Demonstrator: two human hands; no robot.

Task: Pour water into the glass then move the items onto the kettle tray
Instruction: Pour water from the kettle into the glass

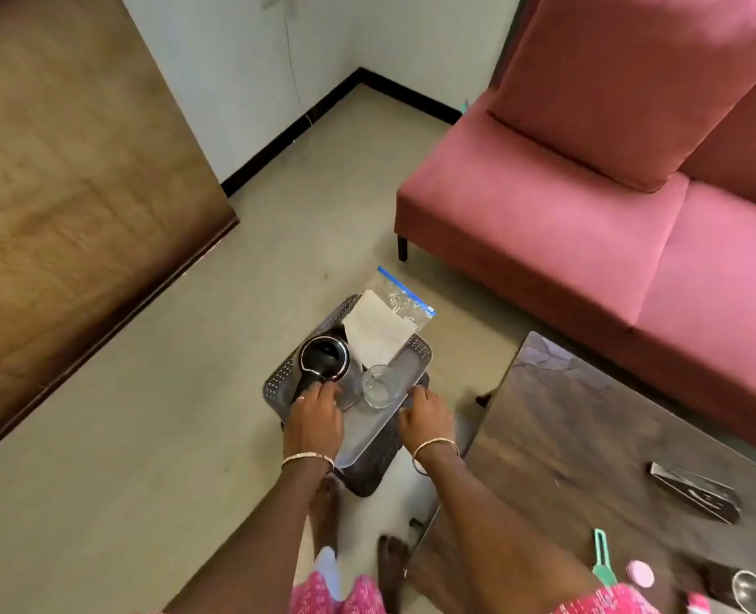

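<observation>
Clothing: pink patterned fabric (358,596) fills the bottom edge, closest to the lens, with bare feet (323,516) on the floor just past it.
Left hand: the left hand (316,416) lies over the near-left part of the tray, fingers curled beside the kettle's black handle; whether it actually grips the handle or only touches it cannot be told. A thin bangle (307,457) circles the wrist.
Right hand: the right hand (424,418) rests on the tray's near-right edge, fingers bent down over the rim; how firm the hold is stays unclear. It too wears a bangle (433,446).
Hands together: they sit apart, one at each near corner of the tray, with the glass between them.
Kettle tray: a grey tray (416,352) with perforated ends sits on a dark stool (367,471) standing on the beige floor (145,436).
Kettle: a black kettle (323,358) with a shiny rim stands on the tray's left side, handle pointing toward the person.
Glass: a clear glass (378,385) stands upright on the tray, just right of the kettle; its water level is too faint to read.
Paper: a white folded sheet (378,327) lies on the tray's far part.
Bag: a clear zip bag (405,299) with a blue strip overhangs the far edge, partly under the sheet.
Surroundings: a pink sofa (588,170) stands at right, a dark wooden table (566,436) at lower right.
</observation>
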